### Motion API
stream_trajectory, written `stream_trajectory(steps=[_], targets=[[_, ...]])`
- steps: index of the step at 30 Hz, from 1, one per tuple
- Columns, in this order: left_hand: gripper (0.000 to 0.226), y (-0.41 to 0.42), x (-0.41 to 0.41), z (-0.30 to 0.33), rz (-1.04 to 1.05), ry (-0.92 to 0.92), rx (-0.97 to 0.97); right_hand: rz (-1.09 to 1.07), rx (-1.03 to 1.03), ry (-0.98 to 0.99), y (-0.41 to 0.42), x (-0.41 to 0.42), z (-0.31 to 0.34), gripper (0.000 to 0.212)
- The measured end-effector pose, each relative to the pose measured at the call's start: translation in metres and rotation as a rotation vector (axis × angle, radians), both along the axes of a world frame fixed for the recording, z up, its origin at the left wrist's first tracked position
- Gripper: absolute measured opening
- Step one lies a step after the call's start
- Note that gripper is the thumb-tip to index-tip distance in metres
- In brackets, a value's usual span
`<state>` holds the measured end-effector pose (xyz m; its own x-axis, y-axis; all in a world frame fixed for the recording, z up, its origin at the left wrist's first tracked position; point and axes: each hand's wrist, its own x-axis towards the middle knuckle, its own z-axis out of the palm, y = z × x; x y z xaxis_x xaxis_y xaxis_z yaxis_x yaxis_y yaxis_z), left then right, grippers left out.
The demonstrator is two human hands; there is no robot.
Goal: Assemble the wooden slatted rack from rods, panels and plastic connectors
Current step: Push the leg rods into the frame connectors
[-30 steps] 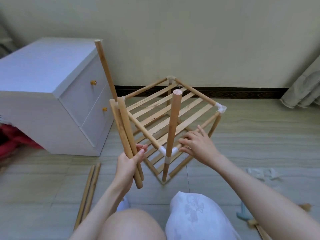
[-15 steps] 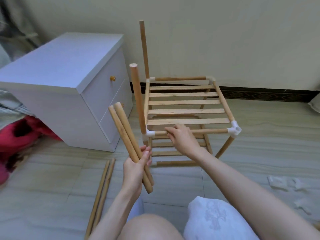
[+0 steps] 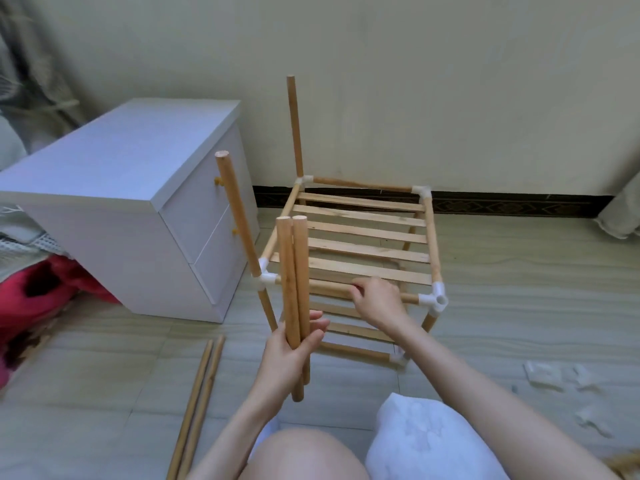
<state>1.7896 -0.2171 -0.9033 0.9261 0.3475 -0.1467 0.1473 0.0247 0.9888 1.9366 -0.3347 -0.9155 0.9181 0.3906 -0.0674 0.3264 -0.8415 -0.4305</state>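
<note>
Two spare rods (image 3: 197,403) lie on the floor at seven o'clock, within reach. Further right, the left hand (image 3: 291,344) grasps two rods (image 3: 294,289) upright, likely ready for the corner sockets. At centre stands the rack (image 3: 363,251), with two posts rising at eleven o'clock. The right hand (image 3: 379,301) curls over its front rail, probably steadying it. No writing is legible.

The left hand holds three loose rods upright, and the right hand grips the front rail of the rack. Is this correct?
Not quite. The head view shows the left hand holding two rods, not three. They are upright, and the right hand does grip the front rail of the rack.
</note>
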Motion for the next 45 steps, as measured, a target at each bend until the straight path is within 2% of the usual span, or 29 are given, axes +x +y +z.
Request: stream_trajectory(steps=[2,4,5,7,9,11,14,16,18,20,23,26,29,34,38,41,45], targets=[[0.021,0.000,0.002,0.005,-0.093,0.018,0.082,0.003,0.321,0.293,-0.003,-0.005,0.023,0.036],[0.023,-0.001,0.008,0.013,-0.182,0.044,0.105,0.101,0.592,0.495,-0.013,-0.016,0.047,0.041],[0.023,-0.003,0.013,0.018,-0.226,0.054,0.106,0.147,0.700,0.548,-0.019,-0.023,0.058,0.040],[0.024,-0.006,0.024,0.028,-0.321,0.056,0.121,0.220,0.785,0.534,-0.030,-0.035,0.075,0.027],[0.027,-0.013,0.035,0.037,-0.407,0.042,0.154,0.235,0.751,0.410,-0.040,-0.040,0.086,0.014],[0.028,-0.024,0.044,0.045,-0.462,0.026,0.210,0.193,0.700,0.282,-0.053,-0.037,0.094,0.012],[0.026,-0.037,0.053,0.046,-0.462,-0.010,0.258,0.010,0.765,0.171,-0.079,-0.028,0.105,0.005],[0.027,-0.038,0.059,0.037,-0.415,-0.017,0.322,-0.125,0.795,0.030,-0.100,-0.021,0.110,0.004],[0.013,-0.034,0.066,0.023,-0.367,-0.009,0.408,-0.214,0.753,-0.096,-0.121,-0.014,0.111,0.009],[0.015,-0.030,0.074,0.009,-0.373,0.009,0.522,-0.269,0.741,-0.145,-0.139,-0.008,0.108,0.012],[0.047,-0.027,0.083,-0.007,-0.452,0.068,0.767,-0.308,0.742,-0.143,-0.154,-0.006,0.102,0.014],[0.054,-0.025,0.085,-0.019,-0.475,0.091,0.992,-0.313,0.815,-0.067,-0.158,-0.007,0.094,0.013],[0.056,-0.025,0.084,-0.023,-0.488,0.093,1.104,-0.287,0.787,-0.034,-0.159,-0.009,0.087,0.011],[0.057,-0.024,0.084,-0.023,-0.489,0.094,1.118,-0.154,0.637,-0.007,-0.154,-0.005,0.088,0.007],[0.057,-0.024,0.083,-0.023,-0.486,0.084,1.096,-0.008,0.440,-0.102,-0.145,-0.006,0.088,0.007],[0.057,-0.023,0.082,-0.024,-0.473,0.067,1.071,0.017,0.487,-0.090,-0.137,-0.011,0.080,0.013],[0.056,-0.024,0.080,-0.028,-0.444,0.043,1.034,-0.106,0.543,-0.050,-0.136,-0.008,0.074,0.012]])
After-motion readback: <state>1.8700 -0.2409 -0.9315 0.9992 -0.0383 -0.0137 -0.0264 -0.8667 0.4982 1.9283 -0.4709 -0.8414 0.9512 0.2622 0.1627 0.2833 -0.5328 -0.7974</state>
